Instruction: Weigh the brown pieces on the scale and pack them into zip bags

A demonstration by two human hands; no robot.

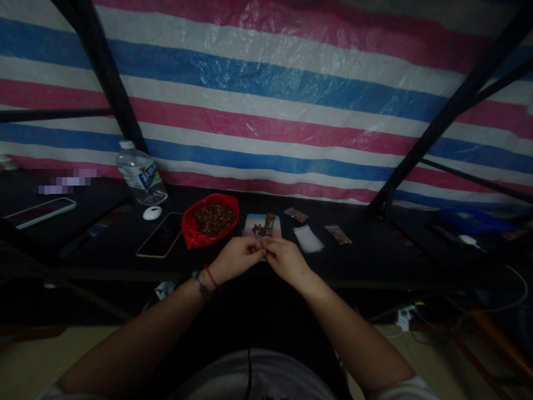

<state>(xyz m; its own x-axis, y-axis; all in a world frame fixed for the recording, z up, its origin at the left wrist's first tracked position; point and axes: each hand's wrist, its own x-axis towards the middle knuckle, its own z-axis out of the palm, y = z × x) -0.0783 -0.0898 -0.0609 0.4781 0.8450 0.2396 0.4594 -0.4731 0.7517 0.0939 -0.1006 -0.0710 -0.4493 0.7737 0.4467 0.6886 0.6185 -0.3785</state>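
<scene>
My left hand (pixel 240 254) and my right hand (pixel 286 258) meet at the front of a small pastel mat (pixel 275 223), fingertips pinched together. Between them is what looks like a small clear plastic bag (pixel 257 238), mostly hidden by the fingers. On the mat sit a little pile of brown bits (pixel 259 229) and a small clear cup (pixel 270 222) with more of them. Left of the mat, a red plastic bag (pixel 189 229) lies open, full of brown granular pieces (pixel 214 218). To the right are a stack of small clear bags (pixel 308 239) and two filled bags (pixel 338 234).
A phone (pixel 160 235), a white earbud case (pixel 152 213) and a water bottle (pixel 144 175) stand left on the black table (pixel 366 261). Farther left lies another phone (pixel 41 212). Black metal bars (pixel 433 133) and a striped plastic sheet (pixel 266 111) close off the back.
</scene>
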